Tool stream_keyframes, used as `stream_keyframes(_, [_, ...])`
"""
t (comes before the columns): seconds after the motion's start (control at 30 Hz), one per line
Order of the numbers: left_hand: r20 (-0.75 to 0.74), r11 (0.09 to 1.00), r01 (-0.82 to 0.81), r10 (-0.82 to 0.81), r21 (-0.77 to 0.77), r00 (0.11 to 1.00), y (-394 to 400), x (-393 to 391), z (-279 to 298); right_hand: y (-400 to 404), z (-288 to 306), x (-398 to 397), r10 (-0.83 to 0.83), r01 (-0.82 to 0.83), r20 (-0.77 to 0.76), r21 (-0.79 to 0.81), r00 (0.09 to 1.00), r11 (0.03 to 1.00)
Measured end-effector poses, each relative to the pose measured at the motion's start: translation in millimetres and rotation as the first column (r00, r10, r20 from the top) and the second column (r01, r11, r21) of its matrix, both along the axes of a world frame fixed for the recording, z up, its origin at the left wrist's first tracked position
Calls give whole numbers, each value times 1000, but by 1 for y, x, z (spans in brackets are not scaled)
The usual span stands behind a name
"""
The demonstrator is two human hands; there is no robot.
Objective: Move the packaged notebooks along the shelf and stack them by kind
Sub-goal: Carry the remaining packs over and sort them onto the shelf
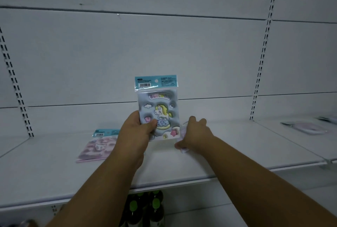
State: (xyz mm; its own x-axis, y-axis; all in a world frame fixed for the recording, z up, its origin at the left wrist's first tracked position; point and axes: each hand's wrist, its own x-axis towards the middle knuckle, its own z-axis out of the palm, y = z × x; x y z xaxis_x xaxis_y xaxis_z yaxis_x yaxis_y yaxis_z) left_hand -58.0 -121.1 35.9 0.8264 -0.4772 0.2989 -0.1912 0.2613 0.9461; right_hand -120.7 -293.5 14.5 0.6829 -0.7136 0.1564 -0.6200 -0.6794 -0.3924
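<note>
A blue unicorn notebook (160, 106) in a clear wrapper with a teal header card stands upright above the white shelf (182, 168). My left hand (135, 133) grips its lower left corner, thumb on the cover. My right hand (193, 135) holds its lower right edge, with the thumb low and the fingers behind the clear wrapper. A pink packaged notebook (96, 146) lies flat on the shelf to the left, partly hidden by my left wrist.
More packaged notebooks (306, 126) lie flat on the neighbouring shelf section at the far right. Slotted uprights (259, 73) divide the white back panel. Dark bottles with green caps (145, 208) stand on the shelf below.
</note>
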Motion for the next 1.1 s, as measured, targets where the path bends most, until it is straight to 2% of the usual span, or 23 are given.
stream_keyframes(0.13, [-65, 998, 39, -42, -55, 997, -21, -10, -5, -20, 2, -15, 23, -58, 310, 103, 951, 993])
stream_keyframes(0.23, [-69, 996, 71, -75, -59, 995, -47, -26, -9, -49, 3, -47, 23, -122, 556, 142, 831, 982])
stream_keyframes(0.33, [-52, 992, 120, -122, -43, 991, -85, -54, -9, -84, 12, -92, -40, -112, 696, 171, 717, 979])
stream_keyframes(0.5, [-11, 977, 208, -208, -39, 978, -170, -124, -1, -158, 32, -192, -89, -78, 771, 178, 630, 981])
stream_keyframes(0.67, [-38, 965, 258, -260, -44, 965, -272, -215, 3, -247, 44, -308, -123, -30, 770, 181, 626, 983])
stream_keyframes(0.77, [-4, 971, 239, -240, -17, 971, -331, -258, 6, -296, 52, -364, -154, 28, 784, 172, 601, 985])
stream_keyframes(0.93, [10, 984, 166, -167, 59, 986, -406, -291, 10, -360, 59, -409, -196, 41, 790, 212, 581, 976])
stream_keyframes(1.1, [6, 987, 149, -149, 53, 989, -473, -301, 12, -416, 56, -422, -218, 76, 782, 215, 584, 974])
